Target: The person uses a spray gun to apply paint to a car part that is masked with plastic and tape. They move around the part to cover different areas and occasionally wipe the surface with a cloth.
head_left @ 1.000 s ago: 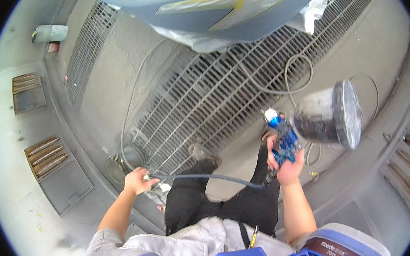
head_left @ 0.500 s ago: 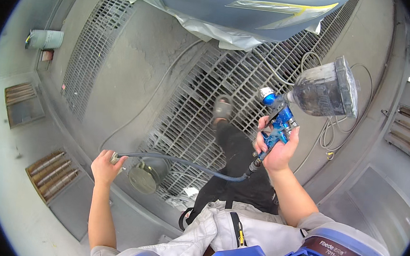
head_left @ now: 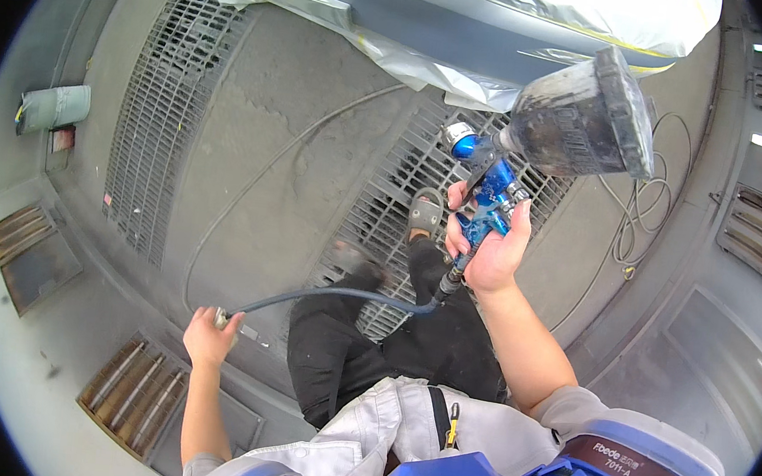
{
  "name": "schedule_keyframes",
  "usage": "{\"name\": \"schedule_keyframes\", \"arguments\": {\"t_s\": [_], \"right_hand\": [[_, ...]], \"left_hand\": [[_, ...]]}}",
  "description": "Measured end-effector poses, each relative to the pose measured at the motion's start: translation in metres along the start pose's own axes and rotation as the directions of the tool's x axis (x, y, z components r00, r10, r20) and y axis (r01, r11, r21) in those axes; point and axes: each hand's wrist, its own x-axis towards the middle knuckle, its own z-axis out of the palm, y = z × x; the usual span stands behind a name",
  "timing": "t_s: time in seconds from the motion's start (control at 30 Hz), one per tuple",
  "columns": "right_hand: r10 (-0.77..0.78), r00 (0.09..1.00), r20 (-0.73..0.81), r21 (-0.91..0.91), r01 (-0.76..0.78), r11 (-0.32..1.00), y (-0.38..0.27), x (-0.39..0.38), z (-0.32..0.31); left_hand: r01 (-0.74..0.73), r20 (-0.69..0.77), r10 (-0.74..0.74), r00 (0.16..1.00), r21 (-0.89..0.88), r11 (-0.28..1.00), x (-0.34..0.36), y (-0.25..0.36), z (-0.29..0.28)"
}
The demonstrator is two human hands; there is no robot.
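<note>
My right hand grips a blue spray gun with a grey paint cup on top, held up right of centre. A dark air hose runs from the gun's base down and left to my left hand, which is closed around it low at the left. Above, a grey-blue car panel edged with masking film spans the top of the view.
My dark trousers and shoe stand on a metal floor grate. Another grate lies to the left. A coiled hose rests on the floor at right. Vent panels line the lower wall.
My right hand has raised the spray gun closer to the camera. My left hand has slid along the hose, lower and a little to the right. The view has shifted towards the panel.
</note>
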Motion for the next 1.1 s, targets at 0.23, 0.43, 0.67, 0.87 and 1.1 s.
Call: {"name": "schedule_keyframes", "arguments": {"t_s": [0.23, 0.43, 0.67, 0.87, 1.1], "right_hand": [[-0.246, 0.918, -0.312, -0.139, 0.212, 0.967, 0.036, 0.031, 0.079], [-0.441, 0.681, -0.584, -0.117, 0.467, 0.877, 0.112, 0.076, 0.168], [-0.251, 0.948, -0.196, -0.007, 0.255, 0.967, 0.135, 0.071, 0.209], [-0.45, 0.751, -0.484, -0.245, 0.377, 0.893, 0.121, 0.048, 0.191], [-0.26, 0.932, -0.253, 0.041, 0.279, 0.959, 0.118, 0.041, 0.182]], "left_hand": [[-0.054, 0.059, 0.059, 0.997, -0.085, 0.995, 0.092, -0.092, 0.024], [0.09, 0.132, -0.038, 0.991, -0.409, 0.908, 0.205, -0.175, 0.019], [-0.175, 0.022, 0.181, 0.983, -0.16, 0.971, 0.246, -0.235, -0.005], [-0.368, -0.036, 0.368, 0.929, -0.165, 0.915, 0.254, -0.195, 0.008], [-0.287, 0.042, 0.295, 0.955, -0.132, 0.949, 0.252, -0.179, 0.0]]}}
